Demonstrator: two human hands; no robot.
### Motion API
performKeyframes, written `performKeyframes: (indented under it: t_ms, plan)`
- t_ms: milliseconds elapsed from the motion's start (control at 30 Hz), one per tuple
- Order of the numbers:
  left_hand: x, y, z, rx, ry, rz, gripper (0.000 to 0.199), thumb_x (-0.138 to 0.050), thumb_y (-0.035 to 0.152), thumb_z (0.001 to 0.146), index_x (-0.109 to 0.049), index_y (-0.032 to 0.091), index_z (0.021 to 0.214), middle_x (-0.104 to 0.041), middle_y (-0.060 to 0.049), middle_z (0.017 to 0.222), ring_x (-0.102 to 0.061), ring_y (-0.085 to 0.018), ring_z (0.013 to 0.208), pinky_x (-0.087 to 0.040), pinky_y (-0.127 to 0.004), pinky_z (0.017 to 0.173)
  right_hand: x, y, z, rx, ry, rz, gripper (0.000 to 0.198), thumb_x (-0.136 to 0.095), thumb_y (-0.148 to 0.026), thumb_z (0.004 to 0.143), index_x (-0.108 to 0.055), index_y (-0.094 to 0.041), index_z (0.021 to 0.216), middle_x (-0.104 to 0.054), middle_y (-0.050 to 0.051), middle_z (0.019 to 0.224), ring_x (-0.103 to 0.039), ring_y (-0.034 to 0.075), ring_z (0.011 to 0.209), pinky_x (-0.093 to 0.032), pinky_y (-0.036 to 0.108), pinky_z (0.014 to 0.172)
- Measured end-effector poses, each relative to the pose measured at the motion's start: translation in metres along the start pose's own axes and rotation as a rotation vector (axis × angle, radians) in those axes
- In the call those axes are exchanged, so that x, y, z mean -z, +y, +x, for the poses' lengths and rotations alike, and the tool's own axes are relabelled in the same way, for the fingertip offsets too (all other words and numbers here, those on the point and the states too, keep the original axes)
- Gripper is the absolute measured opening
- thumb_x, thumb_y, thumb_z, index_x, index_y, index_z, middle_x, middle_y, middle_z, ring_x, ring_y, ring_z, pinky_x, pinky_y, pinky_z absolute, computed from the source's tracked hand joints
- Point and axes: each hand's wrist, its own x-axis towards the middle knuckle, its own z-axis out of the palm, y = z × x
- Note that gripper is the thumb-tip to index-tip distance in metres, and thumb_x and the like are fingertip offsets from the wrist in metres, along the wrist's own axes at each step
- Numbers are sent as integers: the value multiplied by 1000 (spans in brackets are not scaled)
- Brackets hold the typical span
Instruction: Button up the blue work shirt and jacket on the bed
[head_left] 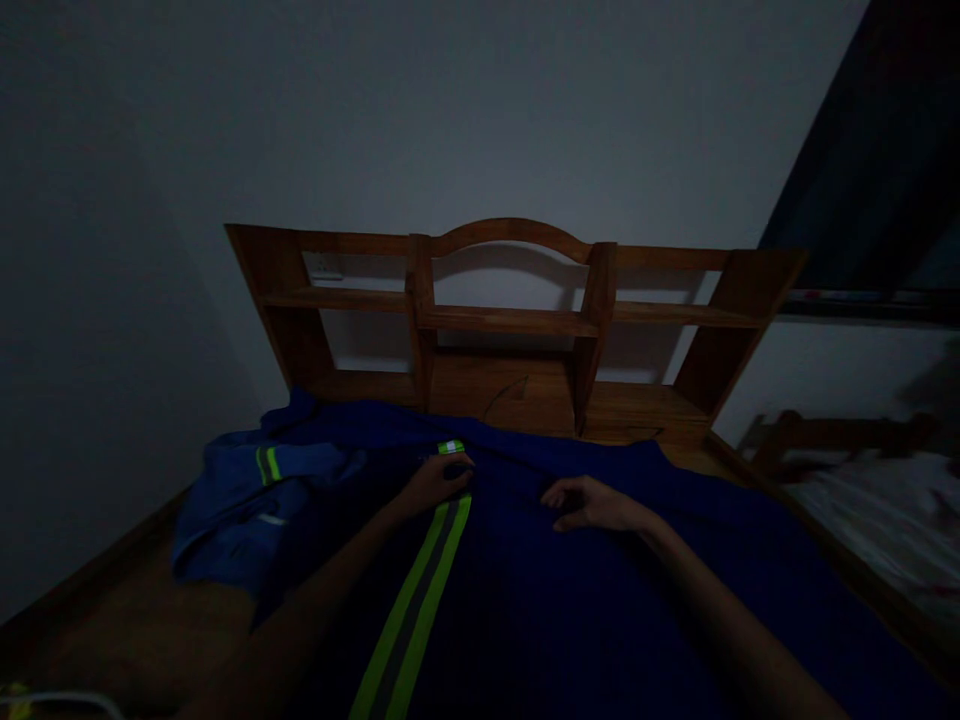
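Note:
Dark blue cloth (pixel 540 610) is spread wide in front of me, and a yellow-green and grey reflective stripe (pixel 424 600) runs along it, as on workwear. The dim light hides where one piece of fabric ends and another begins. My left hand (pixel 439 480) is over the stripe near its far end, fingers bent, with a small gap between thumb and forefinger. Just beyond it a short reflective patch (pixel 451 447) shines. To the right, my right hand (pixel 592 503) hovers at or just above the cloth, its fingers curved and thumb apart, holding nothing I can see.
A bunched lighter blue garment (pixel 240 510) with reflective bands lies at the left. Behind the cloth stands a wooden headboard with shelves (pixel 510 320) against a pale wall. A wooden chair or frame (pixel 847 430) and white fabric (pixel 885 520) are at right.

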Motion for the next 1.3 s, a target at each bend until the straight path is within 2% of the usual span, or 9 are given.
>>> performKeyframes:
  t_ms: [167,267,367,467,567,633,800,967,1300]
  plan:
    - [-3,46,17,-106,194,246,37,-46,7,77,-59,21,108,-57,-6,107,-49,-21,104,-38,-37,94,-1,28,-3,-41,56,139,32,-69,-40,69,-70,-18,91,-68,3,88,-61,16,81,-47,29,77]
    - [-21,87,32,-184,138,114,41,-42,3,75,-58,21,108,-57,-5,106,-50,-18,104,-37,-32,94,-3,33,1,-20,61,169,29,-69,-41,69,-71,-19,88,-69,3,86,-62,17,80,-46,30,78]
    - [-50,108,41,-189,35,31,18,-50,16,81,-63,20,94,-62,-4,94,-54,-17,94,-38,-28,90,-2,35,1,-10,67,184,27,-68,-42,71,-71,-19,86,-69,2,85,-61,17,80,-46,29,78]
    - [-74,102,38,-65,-13,-17,18,-53,34,85,-65,20,83,-64,-3,85,-58,-16,83,-40,-26,81,0,33,-1,-19,78,187,26,-66,-41,73,-71,-19,86,-68,1,85,-60,16,79,-45,28,76]
    - [-83,86,30,-10,-98,-137,26,-62,45,79,-66,20,83,-65,-1,84,-59,-15,80,-41,-23,75,1,30,-2,-20,70,200,25,-63,-42,76,-70,-20,85,-67,1,82,-59,16,77,-45,26,73]
    - [-83,79,29,-22,-146,-210,27,-65,45,76,-66,19,81,-65,-1,83,-59,-15,81,-40,-22,74,2,29,-2,-20,59,205,25,-62,-42,77,-70,-19,83,-67,0,80,-58,15,75,-44,25,70]
    - [-79,71,39,-1,-251,-301,27,-51,39,87,-67,18,82,-64,-3,84,-58,-14,79,-41,-22,71,4,29,0,-55,78,191,30,-60,-47,78,-69,-19,79,-64,-1,74,-55,13,68,-41,23,63]
    - [-82,67,39,-22,-193,-290,21,-66,38,76,-68,20,86,-62,-3,88,-57,-16,84,-41,-25,76,4,27,-1,-93,71,186,32,-61,-50,75,-69,-20,81,-65,0,78,-56,15,72,-43,24,66]
    - [-89,70,33,-73,-119,-246,13,-63,26,75,-69,20,85,-58,-2,83,-56,-15,80,-42,-24,73,3,22,-6,-116,68,234,31,-67,-44,72,-69,-17,85,-67,2,82,-59,15,74,-45,25,68]
